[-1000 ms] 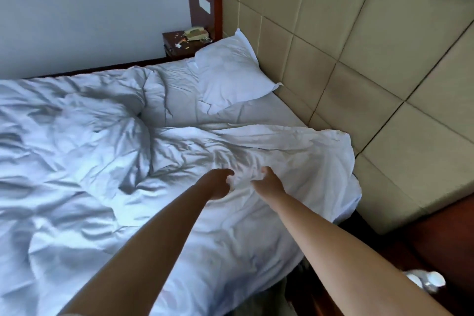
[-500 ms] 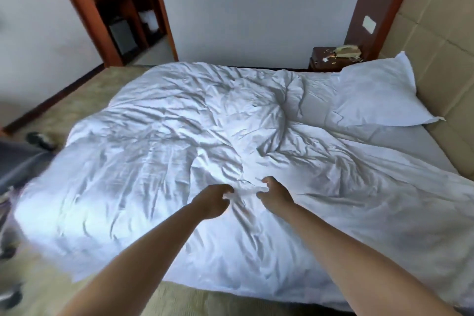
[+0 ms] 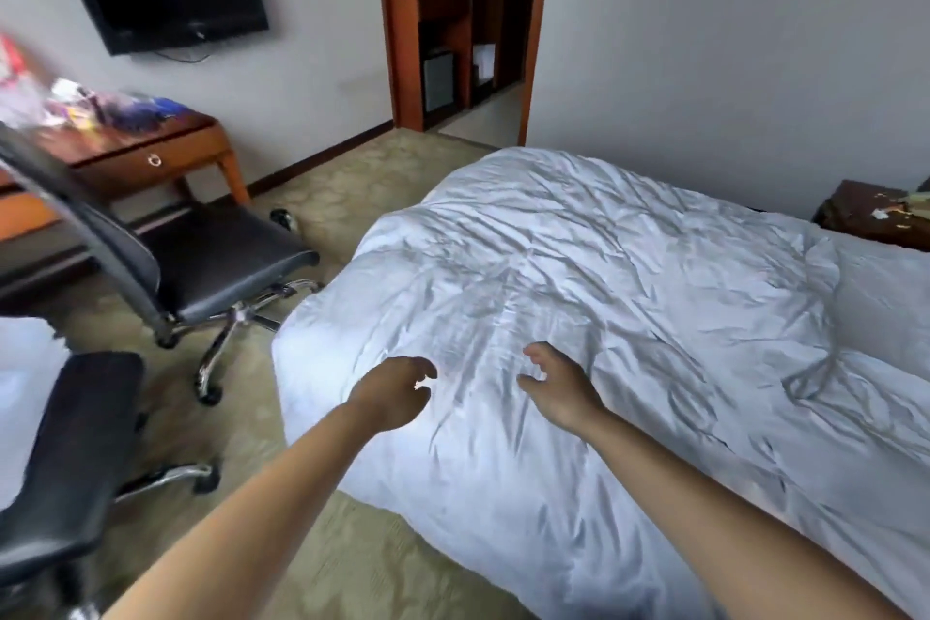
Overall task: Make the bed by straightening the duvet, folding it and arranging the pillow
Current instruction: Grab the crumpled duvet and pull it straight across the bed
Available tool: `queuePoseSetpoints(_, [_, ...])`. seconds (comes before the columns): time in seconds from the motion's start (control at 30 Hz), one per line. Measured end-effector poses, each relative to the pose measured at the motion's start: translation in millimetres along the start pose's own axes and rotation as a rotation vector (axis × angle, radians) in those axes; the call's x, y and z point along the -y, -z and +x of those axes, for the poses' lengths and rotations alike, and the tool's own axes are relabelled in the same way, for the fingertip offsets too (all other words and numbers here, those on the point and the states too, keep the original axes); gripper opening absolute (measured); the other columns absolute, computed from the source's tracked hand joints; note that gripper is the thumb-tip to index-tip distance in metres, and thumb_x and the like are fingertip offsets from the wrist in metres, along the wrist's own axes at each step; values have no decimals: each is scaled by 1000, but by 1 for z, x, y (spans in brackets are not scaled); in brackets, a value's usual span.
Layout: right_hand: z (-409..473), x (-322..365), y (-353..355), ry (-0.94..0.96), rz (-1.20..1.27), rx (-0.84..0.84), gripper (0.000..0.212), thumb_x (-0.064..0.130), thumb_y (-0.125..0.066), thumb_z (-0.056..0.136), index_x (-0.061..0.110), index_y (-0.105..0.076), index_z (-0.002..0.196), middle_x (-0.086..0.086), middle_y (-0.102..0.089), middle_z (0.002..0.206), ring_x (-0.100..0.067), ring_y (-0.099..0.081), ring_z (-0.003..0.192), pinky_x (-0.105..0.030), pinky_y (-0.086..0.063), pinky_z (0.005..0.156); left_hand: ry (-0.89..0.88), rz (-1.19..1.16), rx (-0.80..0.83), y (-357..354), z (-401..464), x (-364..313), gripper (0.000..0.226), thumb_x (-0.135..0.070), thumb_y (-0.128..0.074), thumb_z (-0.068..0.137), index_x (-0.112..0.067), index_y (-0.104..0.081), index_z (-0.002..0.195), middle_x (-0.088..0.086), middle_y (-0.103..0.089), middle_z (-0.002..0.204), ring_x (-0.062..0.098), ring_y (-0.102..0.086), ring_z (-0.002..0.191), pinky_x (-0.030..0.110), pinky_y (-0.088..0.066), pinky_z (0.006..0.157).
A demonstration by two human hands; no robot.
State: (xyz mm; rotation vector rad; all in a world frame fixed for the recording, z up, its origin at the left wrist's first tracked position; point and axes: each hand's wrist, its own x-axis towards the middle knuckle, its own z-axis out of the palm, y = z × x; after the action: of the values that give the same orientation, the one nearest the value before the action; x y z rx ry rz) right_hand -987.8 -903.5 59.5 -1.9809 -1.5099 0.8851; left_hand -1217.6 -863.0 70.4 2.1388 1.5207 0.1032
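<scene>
Duvet [image 3: 578,277] released, now under both hands [image 3: 397,393].

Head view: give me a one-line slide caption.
Both hands, left and right, hover open over the rumpled white duvet near the bed's foot.

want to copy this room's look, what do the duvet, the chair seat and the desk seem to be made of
Duvet: white woven fabric, likely cotton, with a slight sheen; it creases finely all over.
Chair seat: black leather or a faux version, smooth with soft highlights; which one is unclear.
Desk: reddish-brown wood or veneer, glossy lacquer, with a metal ring pull.
</scene>
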Motion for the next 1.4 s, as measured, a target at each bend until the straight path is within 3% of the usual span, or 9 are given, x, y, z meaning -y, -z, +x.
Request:
queuePoseSetpoints(0.1, [26, 44, -30, 75, -170, 34, 41, 28, -54, 94, 22, -45, 133, 2, -48, 138, -16, -47, 125, -29, -41, 97, 44, 84, 11, 29, 5, 46, 36, -27, -46, 96, -26, -51, 132, -6, -52, 134, 14, -51, 121, 26, -42, 98])
queuePoseSetpoints(0.3, [97, 97, -90, 133, -226, 48, 42, 31, -54, 94, 23, -45, 135, 5, -46, 141, -13, -46, 127, -27, -39, 98, 52, 148, -33, 68, 50, 139, 36, -30, -46, 96, -29, -51, 131, -6, -54, 130, 14, -52, 118, 26, -45, 91])
queuePoseSetpoints(0.4, [156, 122, -115, 150, -288, 61, 45, 33, -53, 95, 22, -43, 137, 4, -44, 142, -14, -43, 129, -25, -38, 98, 53, 197, -9, 94, 93, 184, 36, -30, -44, 96, -29, -50, 131, -8, -52, 131, 14, -53, 114, 25, -43, 84])
queuePoseSetpoints(0.53, [236, 167, -144, 115, -272, 70, 51, 34, -53, 95, 21, -39, 143, 2, -40, 147, -16, -39, 133, -28, -36, 105, 55, 235, 43, 148, 170, 233, 36, -31, -42, 97, -32, -48, 133, -10, -49, 136, 14, -49, 121, 28, -44, 92])
queuePoseSetpoints(0.67, [304, 215, -165, 87, -271, 55, 52, 34, -51, 96, 22, -36, 145, 3, -38, 148, -15, -38, 134, -26, -35, 104, 2, 237, 47, 201, 248, 269, 35, -27, -43, 96, -28, -51, 130, -6, -54, 128, 16, -52, 117, 27, -44, 87])
queuePoseSetpoints(0.83, [369, 256, -191, -1, -245, 53, 52, 36, -51, 97, 23, -36, 145, 5, -36, 150, -13, -38, 135, -26, -36, 105, -41, 218, 157, 234, 323, 323, 24, -22, -44, 92, -24, -58, 110, -4, -56, 119, 18, -54, 107, 30, -47, 82])
queuePoseSetpoints(1.0, [443, 289, -229, -118, -224, -23, 50, 35, -54, 95, 22, -42, 141, 3, -43, 145, -15, -42, 131, -27, -37, 104, -141, 246, 268, 278, 410, 380, 37, -18, -41, 93, -24, -55, 127, -2, -52, 132, 21, -53, 117, 33, -47, 93])
queuePoseSetpoints(1.4, [560, 379, -309, -465, -188, -114, 46, 35, -52, 97, 22, -43, 139, 3, -42, 145, -14, -39, 134, -23, -30, 104, -405, 212, 492, 360, 598, 471, 37, -21, -44, 96, -22, -51, 133, -2, -52, 137, 16, -50, 122, 32, -43, 99])
